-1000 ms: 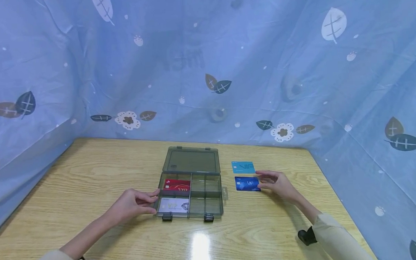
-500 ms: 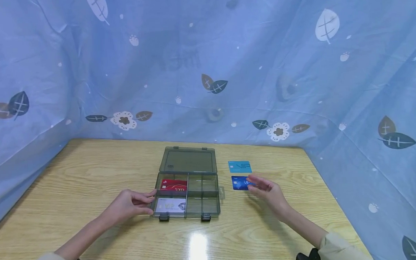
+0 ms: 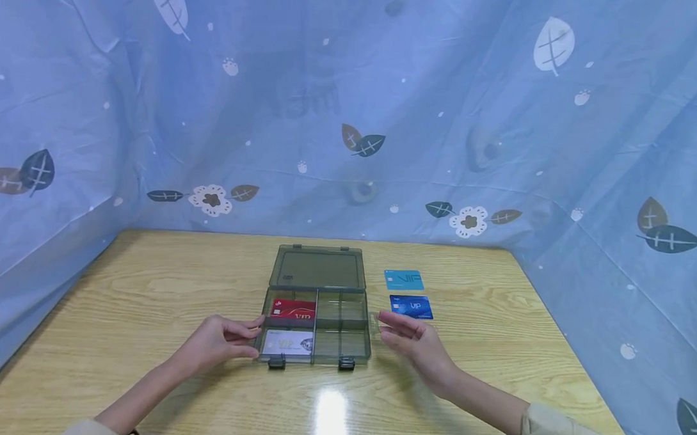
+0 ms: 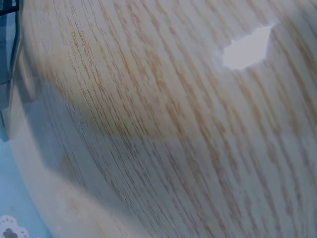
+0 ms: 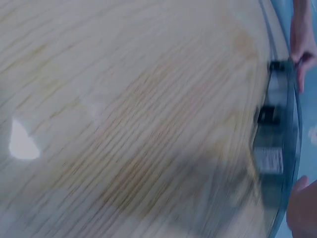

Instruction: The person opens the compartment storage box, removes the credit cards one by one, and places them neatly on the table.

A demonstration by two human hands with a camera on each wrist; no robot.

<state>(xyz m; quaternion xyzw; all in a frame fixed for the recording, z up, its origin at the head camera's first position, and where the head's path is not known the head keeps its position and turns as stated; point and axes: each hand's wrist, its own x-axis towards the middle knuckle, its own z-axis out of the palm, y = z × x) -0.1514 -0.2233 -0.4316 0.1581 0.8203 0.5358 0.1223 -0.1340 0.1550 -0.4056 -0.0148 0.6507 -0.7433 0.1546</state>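
A smoky see-through plastic compartment box (image 3: 341, 326) lies on the table with its lid (image 3: 317, 268) laid back behind it. A red VIP card (image 3: 293, 309) is in its back left compartment, and a white VIP card (image 3: 287, 342) in the front left one. At the box's left side, my left hand (image 3: 223, 340) touches the edge with thumb and fingertips spread apart. My right hand (image 3: 416, 346) is at the right side, relaxed fingertips right by the small clear tab (image 3: 373, 323). A dark blue VIP card (image 3: 411, 307) and a light blue VIP card (image 3: 404, 279) lie right of the box.
Two black latches, one the left latch (image 3: 277, 362) and one the right latch (image 3: 346, 363), stick out at the box's front. Blue patterned cloth (image 3: 299, 117) walls the wooden table (image 3: 200, 274) at the back and sides. Light glares off the table's front.
My right hand has left the dark blue card and moved left to the box's right edge. The card stays on the table. My left hand keeps its place at the box.
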